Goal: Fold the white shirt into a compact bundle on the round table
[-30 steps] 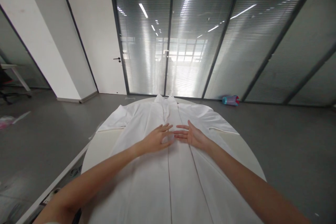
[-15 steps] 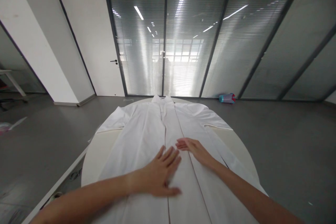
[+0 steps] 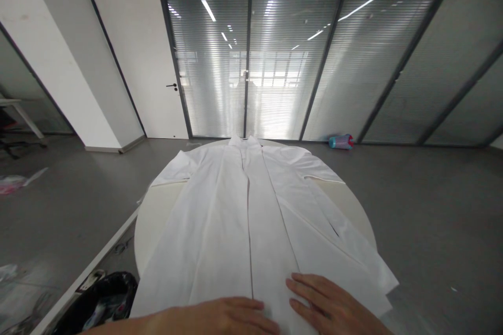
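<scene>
A white short-sleeved coat (image 3: 223, 209) lies spread face up, its collar at the far end and its front opening running down the middle. Under it is a round cream table (image 3: 153, 225), whose rim shows on both sides. My left hand (image 3: 228, 316) rests flat at the near part of the coat, fingers pointing right across the front opening; the frame's bottom edge cuts it off. To the right, my right hand (image 3: 326, 301) lies on the cloth with its fingers stretched out and slightly apart. Neither hand has anything in its grasp.
A black-lined bin (image 3: 106, 298) with rubbish stands on the floor at the lower left. By the glass partition lies a blue and red cylindrical object (image 3: 341, 141). A white door (image 3: 137, 57) and a pillar are at the left. The coat's right edge hangs past the table.
Both hands have slid down the coat toward me, from its middle to its near part. The view has shifted slightly, and the bin has come into sight.
</scene>
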Action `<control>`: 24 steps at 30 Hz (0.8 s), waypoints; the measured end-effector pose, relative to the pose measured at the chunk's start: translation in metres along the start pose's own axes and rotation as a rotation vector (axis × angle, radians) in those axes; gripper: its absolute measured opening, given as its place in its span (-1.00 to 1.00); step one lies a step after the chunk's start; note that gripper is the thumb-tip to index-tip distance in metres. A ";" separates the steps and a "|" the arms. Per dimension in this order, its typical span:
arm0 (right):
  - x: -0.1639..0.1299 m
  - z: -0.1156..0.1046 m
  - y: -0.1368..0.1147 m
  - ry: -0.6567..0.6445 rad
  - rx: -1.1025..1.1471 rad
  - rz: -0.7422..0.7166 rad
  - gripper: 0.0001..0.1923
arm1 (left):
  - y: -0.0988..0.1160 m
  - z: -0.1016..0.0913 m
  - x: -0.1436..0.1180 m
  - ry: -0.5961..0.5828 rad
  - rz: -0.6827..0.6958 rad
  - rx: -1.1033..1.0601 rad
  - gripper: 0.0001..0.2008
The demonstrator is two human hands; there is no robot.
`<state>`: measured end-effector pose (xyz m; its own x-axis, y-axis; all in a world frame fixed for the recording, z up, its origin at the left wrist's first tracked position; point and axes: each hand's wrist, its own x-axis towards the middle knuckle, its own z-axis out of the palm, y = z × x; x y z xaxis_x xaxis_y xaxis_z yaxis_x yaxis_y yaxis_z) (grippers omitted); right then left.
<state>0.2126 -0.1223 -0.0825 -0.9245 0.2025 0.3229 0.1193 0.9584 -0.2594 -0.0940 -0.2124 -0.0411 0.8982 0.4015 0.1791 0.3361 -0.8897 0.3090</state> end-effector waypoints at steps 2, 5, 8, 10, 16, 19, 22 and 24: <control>-0.004 -0.004 -0.003 -0.017 -0.001 0.019 -0.30 | 0.007 -0.019 -0.021 0.007 -0.142 -0.072 -0.54; -0.006 -0.007 -0.009 -0.053 0.005 0.013 -0.26 | 0.011 -0.026 -0.056 0.026 -0.361 -0.018 -0.41; -0.009 -0.003 -0.013 -0.066 -0.042 -0.017 -0.26 | 0.014 -0.016 -0.082 0.008 -0.483 0.053 -0.28; -0.012 0.002 -0.013 -0.074 -0.086 -0.038 -0.28 | 0.017 -0.008 -0.091 0.023 -0.501 0.078 -0.25; -0.016 0.010 -0.009 0.050 -0.095 -0.018 -0.47 | 0.023 -0.003 -0.092 0.034 -0.480 0.088 -0.39; -0.014 0.010 -0.008 0.142 -0.118 0.010 -0.55 | 0.021 -0.004 -0.090 0.072 -0.463 0.061 -0.41; -0.010 0.009 -0.006 0.169 -0.175 -0.031 -0.56 | 0.017 0.000 -0.090 0.090 -0.451 0.045 -0.39; -0.005 0.008 -0.002 0.138 -0.222 -0.063 -0.53 | 0.013 0.004 -0.093 0.100 -0.426 0.046 -0.37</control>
<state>0.2142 -0.1273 -0.0909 -0.8761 0.1523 0.4574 0.1539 0.9875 -0.0340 -0.1721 -0.2625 -0.0573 0.6455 0.7518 0.1346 0.6849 -0.6477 0.3336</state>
